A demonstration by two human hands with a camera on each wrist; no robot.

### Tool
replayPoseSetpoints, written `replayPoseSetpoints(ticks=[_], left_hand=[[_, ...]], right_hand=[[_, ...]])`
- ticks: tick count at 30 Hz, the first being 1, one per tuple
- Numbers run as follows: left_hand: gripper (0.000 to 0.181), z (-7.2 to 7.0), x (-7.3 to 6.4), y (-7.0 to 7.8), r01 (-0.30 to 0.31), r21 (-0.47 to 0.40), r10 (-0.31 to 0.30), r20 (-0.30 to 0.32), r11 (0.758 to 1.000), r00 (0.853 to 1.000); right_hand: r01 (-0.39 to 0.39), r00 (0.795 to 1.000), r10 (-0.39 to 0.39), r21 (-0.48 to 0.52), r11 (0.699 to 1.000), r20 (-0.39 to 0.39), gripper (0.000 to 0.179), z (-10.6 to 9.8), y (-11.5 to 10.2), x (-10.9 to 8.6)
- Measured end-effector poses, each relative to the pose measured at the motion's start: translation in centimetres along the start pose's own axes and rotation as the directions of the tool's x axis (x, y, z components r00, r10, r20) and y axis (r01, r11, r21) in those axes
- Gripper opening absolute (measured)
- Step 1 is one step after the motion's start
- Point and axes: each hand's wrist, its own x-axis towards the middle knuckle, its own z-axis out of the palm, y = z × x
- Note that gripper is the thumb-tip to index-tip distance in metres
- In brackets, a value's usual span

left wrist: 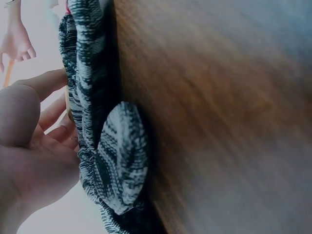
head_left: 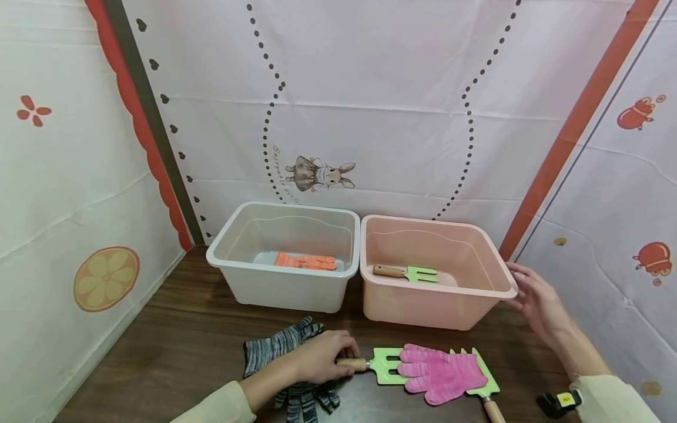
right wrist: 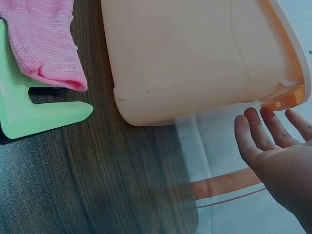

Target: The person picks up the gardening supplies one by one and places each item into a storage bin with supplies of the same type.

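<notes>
One green fork [head_left: 373,365] | handle [head_left: 354,364] within left fingers [head_left: 346,345] | head [head_left: 383,369] beyond them

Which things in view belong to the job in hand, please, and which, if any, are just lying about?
Likely the job's:
three green tools with wooden handles, one at the left grip;
pink knitted glove;
grey-black striped knitted gloves;
orange knitted glove;
white rectangular plastic bin;
pink rectangular plastic bin.

Apparently incidental:
black device with yellow label;
white printed cloth.

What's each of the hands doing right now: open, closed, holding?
Left hand: at the wooden handle of a green fork; can't tell if gripping.
Right hand: open, beside the pink bin.
</notes>
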Motion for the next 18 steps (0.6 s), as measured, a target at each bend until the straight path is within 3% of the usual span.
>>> replayPoseSetpoints(ticks=[18], left_hand=[[0.014, 0.0, 0.7, -0.7, 0.003, -0.055, -0.002, 0.011, 0.998, 1.000]], right_hand=[[-0.062, 0.997, 0.062, -0.014, 0.998, -0.039, 0.032, -0.3, 1.3, -0.1]])
